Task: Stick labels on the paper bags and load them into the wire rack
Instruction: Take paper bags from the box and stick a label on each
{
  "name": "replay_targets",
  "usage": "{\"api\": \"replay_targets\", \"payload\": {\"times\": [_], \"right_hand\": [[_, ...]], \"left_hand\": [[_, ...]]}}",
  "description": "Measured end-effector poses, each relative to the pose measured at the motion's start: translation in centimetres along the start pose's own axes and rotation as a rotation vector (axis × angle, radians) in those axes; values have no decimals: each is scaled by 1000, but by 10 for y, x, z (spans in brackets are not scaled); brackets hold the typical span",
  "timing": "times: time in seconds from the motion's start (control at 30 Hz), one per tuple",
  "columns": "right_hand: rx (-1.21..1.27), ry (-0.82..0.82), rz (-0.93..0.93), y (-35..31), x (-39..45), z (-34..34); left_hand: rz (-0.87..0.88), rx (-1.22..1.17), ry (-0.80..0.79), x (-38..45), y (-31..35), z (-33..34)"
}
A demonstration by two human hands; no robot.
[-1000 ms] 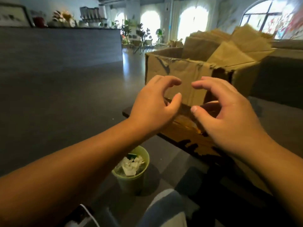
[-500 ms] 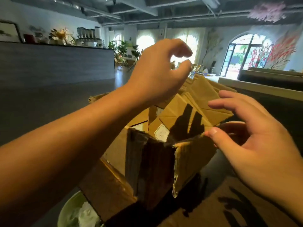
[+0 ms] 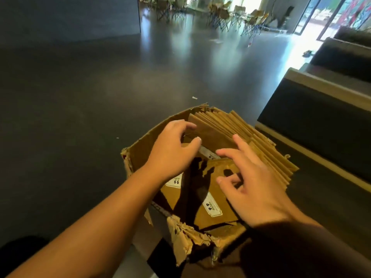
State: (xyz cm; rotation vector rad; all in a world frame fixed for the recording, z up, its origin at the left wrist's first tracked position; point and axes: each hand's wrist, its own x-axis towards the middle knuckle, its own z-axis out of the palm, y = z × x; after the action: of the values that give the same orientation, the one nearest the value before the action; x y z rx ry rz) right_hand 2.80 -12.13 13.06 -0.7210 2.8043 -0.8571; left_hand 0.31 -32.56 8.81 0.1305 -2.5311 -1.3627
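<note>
Both hands reach down into the torn cardboard box (image 3: 140, 149), where the paper bags (image 3: 236, 135) stand on edge, fanned toward 1 o'clock, long edges running from 10 to 4 o'clock. The left hand (image 3: 172, 151) hovers with fingers loosely curled, seemingly holding nothing, nearest the stack's 10 o'clock end; the right hand (image 3: 253, 185) spreads its fingers over the flat labelled bags (image 3: 212, 205) toward 6 o'clock. Fingertip contact is hard to make out, and no wire rack shows
</note>
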Motion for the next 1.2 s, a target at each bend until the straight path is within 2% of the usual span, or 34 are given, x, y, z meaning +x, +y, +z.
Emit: {"api": "replay_targets", "payload": {"times": [0.17,0.33,0.53,0.77,0.93,1.07,1.2], "right_hand": [[27,-5,147,-5,21,9],[-51,150,160,7,16,27],[-79,153,265,27,-2,31],[-79,92,298,40,-22,30],[-108,-35,311,46,-30,32],[-147,-28,265,52,-32,40],[-261,-39,129,58,-34,48]], "left_hand": [[-131,130,-165,9,-22,-13],[-2,122,-313,10,-34,-2],[69,92,-487,6,-39,26],[131,67,-474,-9,-26,47],[132,105,-401,-28,-18,53],[108,89,-365,-40,-21,52],[125,134,-372,-51,-25,51]]}}
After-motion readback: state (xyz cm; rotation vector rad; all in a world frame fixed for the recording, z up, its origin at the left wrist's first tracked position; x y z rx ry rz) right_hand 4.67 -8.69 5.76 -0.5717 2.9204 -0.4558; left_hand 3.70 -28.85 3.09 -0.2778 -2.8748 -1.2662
